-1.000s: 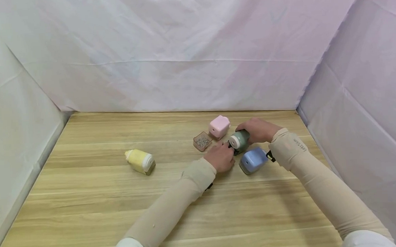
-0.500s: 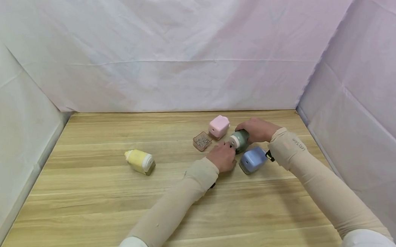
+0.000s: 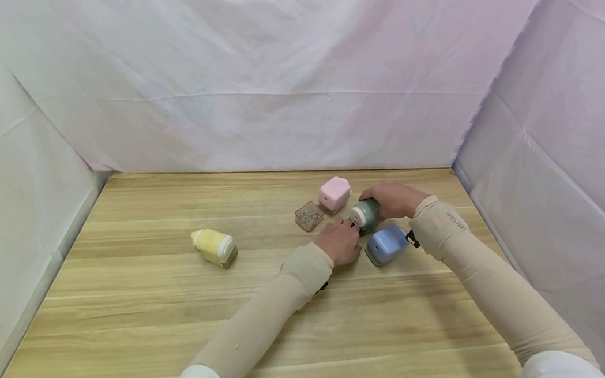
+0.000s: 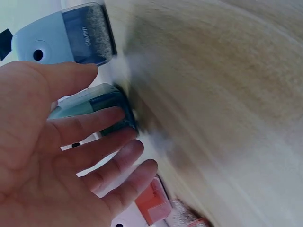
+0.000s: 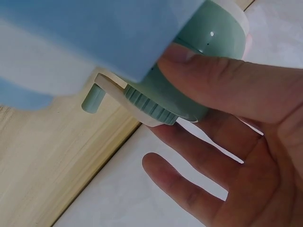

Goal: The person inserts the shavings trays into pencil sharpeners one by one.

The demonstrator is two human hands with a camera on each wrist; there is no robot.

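A green pencil sharpener (image 3: 365,215) lies on its side on the wooden table (image 3: 149,314), right of centre. My right hand (image 3: 392,198) grips it from behind; in the right wrist view the thumb (image 5: 222,80) curls over the green body (image 5: 208,33) above its crank handle (image 5: 93,98). My left hand (image 3: 343,238) is at the sharpener's front end. In the left wrist view its fingers (image 4: 94,125) are straight and spread by the dark shavings drawer (image 4: 113,111). A blue sharpener (image 3: 386,244) lies just in front of the green one.
A pink sharpener (image 3: 334,194) and a small clear tray of shavings (image 3: 308,216) sit just behind the hands. A yellow sharpener (image 3: 214,247) lies on its side to the left. White cloth walls (image 3: 276,98) close in the table on three sides.
My left hand has crept a little up and right along the green sharpener's front end. The right hand and the other sharpeners have stayed put.
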